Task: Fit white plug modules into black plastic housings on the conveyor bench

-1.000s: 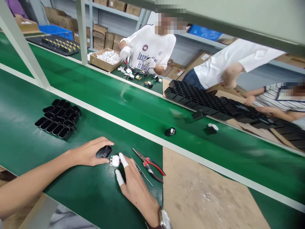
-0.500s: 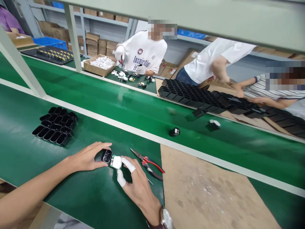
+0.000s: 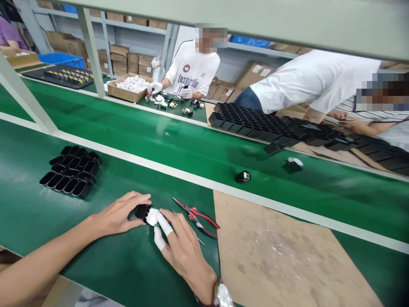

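Spanning the foreground: the green desk (image 3: 111, 264), with the two hands working above its middle.
Green belt (image 3: 143, 136): runs diagonally beyond a pale rail, carrying a lone black case (image 3: 243, 177) and, to its right, a dark piece with a white top (image 3: 294, 165).
Brown sheet (image 3: 287, 256): lies flat to the right of the pliers, marked with stains and pale specks.
Far rows of black cases (image 3: 255, 123): packed together along the belt's far side.
Person in a printed white shirt (image 3: 196, 70): stands across the belt in white gloves, small electronic parts in front of them.
Open carton (image 3: 129, 88): filled with white pieces, beside that person.
Near group of black cases (image 3: 70, 170): stands on the desk at the left, openings up, well apart from the left hand.
Right hand (image 3: 182, 243): closed lightly on the white part, thumb and a finger in white covers; a watch is on the wrist.
Left hand (image 3: 119, 213): gripping the held black case between thumb and fingers.
Pliers (image 3: 198, 219): red and black handles, just beyond the right hand.
Thin metal tool (image 3: 200, 241): beside the pliers, partly hidden.
Held black case (image 3: 141, 212): tilted, its mouth toward the right hand.
White part (image 3: 153, 216): between the hands, its inner end at the case's mouth; how far it reaches inside is unclear.
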Demonstrator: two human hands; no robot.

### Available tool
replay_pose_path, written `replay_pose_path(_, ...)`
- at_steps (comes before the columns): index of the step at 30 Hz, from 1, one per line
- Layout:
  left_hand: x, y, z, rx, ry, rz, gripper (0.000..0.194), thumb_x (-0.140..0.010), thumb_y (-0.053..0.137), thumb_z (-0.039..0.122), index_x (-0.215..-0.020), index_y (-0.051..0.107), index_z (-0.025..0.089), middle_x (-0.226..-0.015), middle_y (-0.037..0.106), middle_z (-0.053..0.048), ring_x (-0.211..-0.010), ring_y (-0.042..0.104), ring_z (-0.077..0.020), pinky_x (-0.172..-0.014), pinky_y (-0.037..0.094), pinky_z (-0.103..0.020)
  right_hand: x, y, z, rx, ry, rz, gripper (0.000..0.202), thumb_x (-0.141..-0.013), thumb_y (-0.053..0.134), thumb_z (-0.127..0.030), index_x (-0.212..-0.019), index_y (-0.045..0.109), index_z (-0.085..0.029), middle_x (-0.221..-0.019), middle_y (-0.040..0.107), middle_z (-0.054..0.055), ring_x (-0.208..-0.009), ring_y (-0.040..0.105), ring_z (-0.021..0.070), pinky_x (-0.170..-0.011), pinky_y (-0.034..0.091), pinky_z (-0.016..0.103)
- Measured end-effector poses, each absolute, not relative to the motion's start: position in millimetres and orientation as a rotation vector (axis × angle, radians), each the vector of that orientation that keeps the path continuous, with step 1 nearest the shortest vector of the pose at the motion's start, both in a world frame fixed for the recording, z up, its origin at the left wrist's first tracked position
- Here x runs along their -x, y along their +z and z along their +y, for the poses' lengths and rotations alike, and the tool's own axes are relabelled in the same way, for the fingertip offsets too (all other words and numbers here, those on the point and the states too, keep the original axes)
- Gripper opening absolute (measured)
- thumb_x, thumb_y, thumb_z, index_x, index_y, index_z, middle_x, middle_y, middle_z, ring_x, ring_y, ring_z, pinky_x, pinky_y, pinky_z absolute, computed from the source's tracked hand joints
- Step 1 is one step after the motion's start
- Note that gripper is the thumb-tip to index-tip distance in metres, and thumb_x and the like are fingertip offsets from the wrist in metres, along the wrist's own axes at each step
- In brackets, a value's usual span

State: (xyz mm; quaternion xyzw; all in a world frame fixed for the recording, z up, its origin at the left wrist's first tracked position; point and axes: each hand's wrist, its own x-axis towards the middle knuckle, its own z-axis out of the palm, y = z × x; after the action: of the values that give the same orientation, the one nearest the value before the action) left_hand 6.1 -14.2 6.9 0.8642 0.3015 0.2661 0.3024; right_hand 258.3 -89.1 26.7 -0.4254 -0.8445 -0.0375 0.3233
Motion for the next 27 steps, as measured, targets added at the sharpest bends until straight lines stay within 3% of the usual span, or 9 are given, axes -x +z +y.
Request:
replay_pose_path(9,-7.3,9.0,-14.5,-2.312,0.682,0.795,0.071,-0.101,0.070,0.025,-0.161,0.032,0.031,-0.137,0.067,-0.011,-0.129,0.062,-0.0258,-0.107,0.058,-0.044,-258.2,24.8,-89.9,1.147,-0.064,-2.226,0.047,-0.099,0.059,-0.010,-0.145,0.052,-0.017,-0.131,0.068,0.016,-0.107,0.066,0.0298,-0.090,0.061,0.049)
replay_pose_path(21,-9.0,7.2,-16.5,-2.356,0.659,0.767,0.070,-0.102,0.069,0.026,-0.162,0.033,0.030,-0.138,0.069,-0.012,-0.129,0.062,-0.0283,-0.106,0.056,-0.048,-254.9,30.5,-87.7,1.112,-0.077,-2.257,0.034,-0.099,0.059,-0.010,-0.133,0.060,-0.014,-0.124,0.069,0.018,-0.098,0.066,0.0288,-0.086,0.063,0.049)
replay_pose_path(27,-10.3,3.7,-22.0,-2.280,0.614,0.792,0.073,-0.099,0.073,0.029,-0.161,0.034,0.031,-0.142,0.066,-0.012,-0.130,0.064,-0.0284,-0.107,0.057,-0.046,-257.0,25.7,-89.5,1.071,0.029,-2.187,0.038,-0.101,0.060,-0.011,-0.139,0.055,-0.015,-0.131,0.070,0.016,-0.111,0.068,0.0283,-0.095,0.062,0.049)
